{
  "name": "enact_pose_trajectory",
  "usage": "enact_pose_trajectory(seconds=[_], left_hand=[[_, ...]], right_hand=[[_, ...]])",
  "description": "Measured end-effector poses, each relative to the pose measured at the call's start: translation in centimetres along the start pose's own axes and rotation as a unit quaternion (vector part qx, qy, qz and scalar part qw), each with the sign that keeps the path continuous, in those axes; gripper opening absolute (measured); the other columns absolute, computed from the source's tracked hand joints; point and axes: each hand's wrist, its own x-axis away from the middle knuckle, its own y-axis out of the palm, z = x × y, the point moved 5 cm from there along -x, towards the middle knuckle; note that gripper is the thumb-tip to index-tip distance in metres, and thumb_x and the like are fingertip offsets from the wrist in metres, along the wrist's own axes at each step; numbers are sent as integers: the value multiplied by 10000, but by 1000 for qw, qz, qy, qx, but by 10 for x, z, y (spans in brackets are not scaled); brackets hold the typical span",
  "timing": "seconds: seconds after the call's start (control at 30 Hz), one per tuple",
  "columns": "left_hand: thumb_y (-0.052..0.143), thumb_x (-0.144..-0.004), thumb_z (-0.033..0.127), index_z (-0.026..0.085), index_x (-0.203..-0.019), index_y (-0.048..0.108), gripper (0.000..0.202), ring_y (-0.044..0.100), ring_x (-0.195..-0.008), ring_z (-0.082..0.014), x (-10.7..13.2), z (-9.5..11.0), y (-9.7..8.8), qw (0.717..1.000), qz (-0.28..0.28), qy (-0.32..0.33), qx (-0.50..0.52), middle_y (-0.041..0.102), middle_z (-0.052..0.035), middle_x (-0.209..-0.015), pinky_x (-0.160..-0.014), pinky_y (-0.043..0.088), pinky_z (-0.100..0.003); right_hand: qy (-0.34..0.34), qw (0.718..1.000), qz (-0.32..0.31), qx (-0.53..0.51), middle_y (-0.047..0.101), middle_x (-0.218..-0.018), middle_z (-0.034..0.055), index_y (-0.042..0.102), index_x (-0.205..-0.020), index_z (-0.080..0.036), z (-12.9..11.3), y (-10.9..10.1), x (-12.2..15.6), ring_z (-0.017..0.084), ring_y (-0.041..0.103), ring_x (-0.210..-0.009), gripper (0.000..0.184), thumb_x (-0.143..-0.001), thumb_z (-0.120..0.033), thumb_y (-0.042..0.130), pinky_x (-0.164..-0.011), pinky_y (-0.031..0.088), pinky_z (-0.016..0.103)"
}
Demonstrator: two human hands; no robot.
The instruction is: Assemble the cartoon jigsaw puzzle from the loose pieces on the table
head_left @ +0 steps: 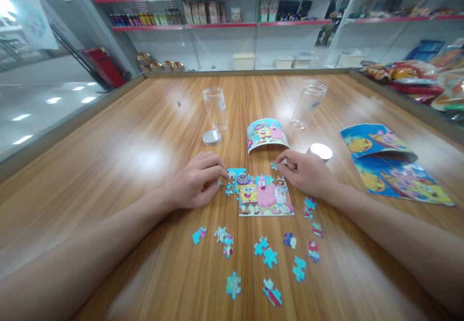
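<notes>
A partly assembled cartoon jigsaw puzzle (266,196) lies on the wooden table (126,156). My left hand (197,182) rests at its left edge, fingers curled and pinching a piece against the puzzle's top left corner. My right hand (308,172) sits at the upper right corner, fingertips pinched on a small blue puzzle piece (274,166). Several loose pieces (270,257) lie scattered in front of the puzzle.
A curled reference picture (266,134) stands behind the puzzle. Two clear plastic tubes (215,109) (308,104) and two round metal lids (211,138) (321,151) lie beyond. Another puzzle picture sheet (393,166) lies to the right. Snack bags (416,79) and store shelves (217,21) stand behind.
</notes>
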Motion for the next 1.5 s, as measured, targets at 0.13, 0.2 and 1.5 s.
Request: enact_pose_trajectory(seconds=[0.13, 0.2, 1.5], left_hand=[[461, -733, 6, 175, -848, 640, 272, 562, -861, -182, 3, -16, -4, 994, 67, -89, -21, 582, -53, -888, -797, 466, -336], [459, -743, 24, 164, -776, 635, 227, 555, -774, -157, 5, -27, -5, 985, 84, -151, -26, 578, -38, -848, -716, 450, -303], [614, -887, 387, 165, -898, 562, 229, 537, -858, -177, 2, -35, -6, 988, -121, -75, 66, 583, -50, -931, -786, 434, -300]], right_hand=[[-3, 1000, 2, -3, 526, -559, -41, 644, -890, -200, 0, 0, 1, 113, 474, -509, 131, -895, -310, 575, -551, 311, 259], [-2, 1000, 1, -1, 523, -561, -44, 645, -891, -204, 0, 0, 1, 113, 473, -511, 129, -894, -313, 577, -551, 308, 258], [1, 1000, 3, 8, 544, -565, -45, 640, -880, -210, 2, 1, 0, 116, 494, -506, 127, -893, -321, 580, -552, 310, 260]])
